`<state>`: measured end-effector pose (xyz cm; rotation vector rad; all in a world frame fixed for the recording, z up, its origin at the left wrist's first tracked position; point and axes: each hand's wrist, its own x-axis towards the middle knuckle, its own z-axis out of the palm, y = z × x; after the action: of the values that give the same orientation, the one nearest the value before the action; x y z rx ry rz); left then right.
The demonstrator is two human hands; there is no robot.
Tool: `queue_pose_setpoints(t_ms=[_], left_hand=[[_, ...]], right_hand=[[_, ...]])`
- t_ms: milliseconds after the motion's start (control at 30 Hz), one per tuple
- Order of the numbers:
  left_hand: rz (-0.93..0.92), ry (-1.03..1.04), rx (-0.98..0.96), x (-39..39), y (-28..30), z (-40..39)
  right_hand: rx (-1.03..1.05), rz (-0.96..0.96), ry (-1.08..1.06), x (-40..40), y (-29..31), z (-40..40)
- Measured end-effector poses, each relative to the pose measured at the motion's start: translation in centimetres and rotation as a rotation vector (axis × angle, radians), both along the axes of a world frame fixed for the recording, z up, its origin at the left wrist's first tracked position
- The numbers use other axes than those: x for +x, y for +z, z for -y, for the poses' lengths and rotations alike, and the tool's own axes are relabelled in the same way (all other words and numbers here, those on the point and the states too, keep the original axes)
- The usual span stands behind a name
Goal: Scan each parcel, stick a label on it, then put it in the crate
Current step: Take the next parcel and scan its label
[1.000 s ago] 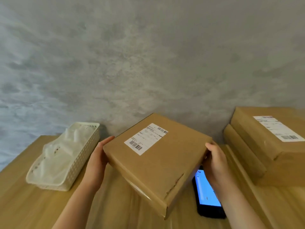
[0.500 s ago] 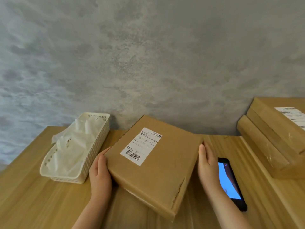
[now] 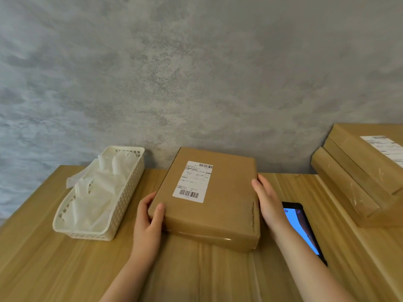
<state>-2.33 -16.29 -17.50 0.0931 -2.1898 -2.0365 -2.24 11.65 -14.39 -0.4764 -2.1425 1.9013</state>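
Note:
A flat brown cardboard parcel lies on the wooden table, squared up close to the wall. A white barcode label sits on its top face. My left hand grips the parcel's near left corner, thumb on top. My right hand presses flat against the parcel's right side with straight fingers. A black phone with a lit blue screen lies on the table just right of my right wrist.
A white lattice basket holding white crumpled sheets stands left of the parcel. Two more brown parcels are stacked at the right edge, the upper one labelled. A grey wall closes off the back of the table.
The parcel came down from a tilted hold onto the table and turned square to the wall. My left thumb now lies on its top. The view shifted left.

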Motion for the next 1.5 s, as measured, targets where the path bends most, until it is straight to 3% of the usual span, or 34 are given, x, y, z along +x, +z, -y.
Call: queue_pose_setpoints(t_ms=[233,400,600,700,867,1133,1500], left_hand=[[-0.036,-0.215,-0.091,-0.1,-0.3,0.6],[-0.069,-0.241,-0.067,0.1,-0.2,0.7],[-0.081,-0.218,-0.055,-0.1,-0.5,0.7],[-0.068,-0.221,-0.048,-0.2,-0.8,0.7],[-0.082,-0.227,-0.049,-0.1,-0.8,0.6],[-0.112,-0.229,-0.014,-0.1,-0.8,0.7],[-0.116,-0.234,-0.038,0.1,-0.5,0.7]], right_hand=[[0.074,0.065,0.072,-1.9,1.1,-1.5],[0.172,0.103,-0.093,0.5,0.3,-3.4],[0.769,0.318,-0.254,6.7,-2.8,-6.2],[0.904,0.402,-0.241,8.6,-3.6,-5.9],[0.94,0.485,-0.246,9.2,-3.7,-5.6],[0.83,0.441,-0.205,9.0,-1.9,-5.5],[0.944,0.326,-0.055,6.0,9.9,-2.2]])
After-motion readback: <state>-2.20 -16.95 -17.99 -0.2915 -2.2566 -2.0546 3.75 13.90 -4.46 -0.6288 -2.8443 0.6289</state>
